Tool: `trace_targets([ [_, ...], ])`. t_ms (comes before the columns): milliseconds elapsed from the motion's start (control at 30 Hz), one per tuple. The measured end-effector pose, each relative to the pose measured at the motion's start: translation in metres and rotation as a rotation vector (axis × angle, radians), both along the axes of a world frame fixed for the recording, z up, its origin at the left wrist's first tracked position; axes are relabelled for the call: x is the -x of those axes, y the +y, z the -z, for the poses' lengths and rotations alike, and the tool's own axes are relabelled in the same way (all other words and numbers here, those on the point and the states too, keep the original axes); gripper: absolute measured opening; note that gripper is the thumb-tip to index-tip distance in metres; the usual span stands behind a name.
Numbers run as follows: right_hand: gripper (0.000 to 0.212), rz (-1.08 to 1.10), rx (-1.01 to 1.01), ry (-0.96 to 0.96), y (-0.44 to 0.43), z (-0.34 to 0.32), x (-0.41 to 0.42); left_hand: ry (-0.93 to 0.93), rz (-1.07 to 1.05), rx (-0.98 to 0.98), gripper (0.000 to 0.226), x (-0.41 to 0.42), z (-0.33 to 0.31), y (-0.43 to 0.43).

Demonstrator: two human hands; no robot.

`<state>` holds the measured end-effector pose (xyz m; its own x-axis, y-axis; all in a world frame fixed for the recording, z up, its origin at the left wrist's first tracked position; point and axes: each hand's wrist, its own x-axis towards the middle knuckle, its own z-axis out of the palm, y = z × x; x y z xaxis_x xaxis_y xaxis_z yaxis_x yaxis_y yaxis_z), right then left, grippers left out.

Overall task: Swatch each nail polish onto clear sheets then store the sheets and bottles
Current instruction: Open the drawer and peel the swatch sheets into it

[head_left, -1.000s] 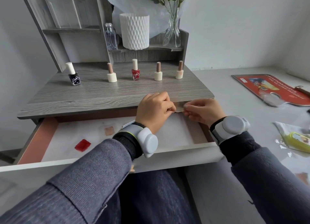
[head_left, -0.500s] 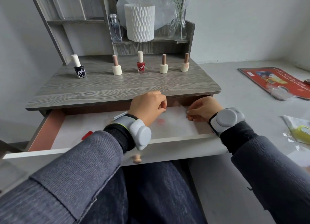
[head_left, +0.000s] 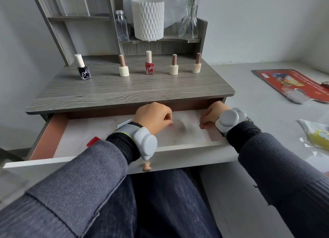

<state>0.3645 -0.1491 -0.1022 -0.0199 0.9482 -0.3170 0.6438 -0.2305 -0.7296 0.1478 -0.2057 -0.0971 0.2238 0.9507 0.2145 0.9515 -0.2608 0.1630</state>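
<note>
Both hands have sunk from the table's front edge down into the open drawer (head_left: 46, 136), taking the clear sheet (head_left: 186, 131) with them. It now lies low over the right half of the white drawer floor, with a faint pink swatch showing through.

The left hand (head_left: 153, 115) has its grip pinched on the sheet's left part, thumb against curled fingers. The right hand (head_left: 211, 114) has its grip closed on the sheet's right edge, just beside the drawer's right wall. Both sit close under the overhanging edge of the table (head_left: 124, 90).

Left of the left hand, drawer floor runs open to the brown side wall. A red swatch sheet (head_left: 93, 141) lies there, partly hidden by the left sleeve.

Five nail polish bottles (head_left: 149, 65) stand upright in a spaced row at the back of the table.
</note>
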Motion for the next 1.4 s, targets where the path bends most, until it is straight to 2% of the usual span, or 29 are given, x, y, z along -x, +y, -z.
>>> trace_targets([
  [133,0.014,-0.003,-0.021,-0.187,0.003,0.007,0.000,0.008,-0.008,0.023,0.014,-0.001,-0.001,-0.002],
  [200,0.006,-0.042,-0.045,-0.311,0.001,0.004,0.002,0.014,-0.008,0.026,0.014,-0.001,-0.002,-0.002],
  [267,0.014,-0.084,-0.031,-0.377,0.000,0.003,0.002,0.015,-0.012,0.031,0.013,0.000,-0.002,-0.002],
  [333,0.015,-0.106,0.020,-0.325,0.000,0.003,0.001,0.025,-0.017,0.042,0.013,0.000,-0.002,-0.002],
  [400,0.006,-0.105,0.004,-0.323,0.000,0.003,-0.001,0.034,-0.021,0.054,0.012,0.001,-0.003,-0.002],
  [433,0.009,-0.108,-0.030,-0.333,0.001,0.004,-0.003,0.041,-0.022,0.056,0.012,0.001,-0.004,-0.002],
  [500,0.029,-0.083,-0.027,-0.295,0.001,0.002,-0.003,0.054,-0.028,0.055,0.014,0.003,-0.006,-0.004],
  [633,0.042,-0.085,-0.074,-0.383,-0.002,-0.004,-0.001,0.063,-0.040,0.090,0.016,0.011,-0.010,-0.006],
  [700,0.038,-0.118,-0.068,-0.360,-0.002,-0.004,0.002,0.070,-0.050,0.113,0.017,0.016,-0.013,-0.008],
  [767,0.017,-0.147,-0.017,-0.290,-0.006,-0.007,0.011,0.070,-0.062,0.136,0.016,0.020,-0.015,-0.010],
  [933,0.022,-0.260,-0.035,-0.275,-0.026,-0.025,0.036,0.051,-0.095,0.175,0.013,0.036,-0.022,-0.024],
  [1100,0.023,-0.364,-0.058,-0.231,-0.050,-0.030,0.067,0.011,-0.132,0.298,0.010,0.058,-0.030,-0.038],
  [1200,0.026,-0.444,-0.075,-0.200,-0.060,-0.032,0.088,-0.030,-0.109,0.400,0.022,0.067,-0.035,-0.049],
  [1333,0.042,-0.548,-0.006,-0.151,-0.074,-0.037,0.106,-0.140,-0.077,0.540,0.041,0.078,-0.036,-0.062],
  [1400,0.047,-0.600,0.030,-0.173,-0.082,-0.041,0.116,-0.105,-0.067,0.607,0.051,0.083,-0.036,-0.067],
])
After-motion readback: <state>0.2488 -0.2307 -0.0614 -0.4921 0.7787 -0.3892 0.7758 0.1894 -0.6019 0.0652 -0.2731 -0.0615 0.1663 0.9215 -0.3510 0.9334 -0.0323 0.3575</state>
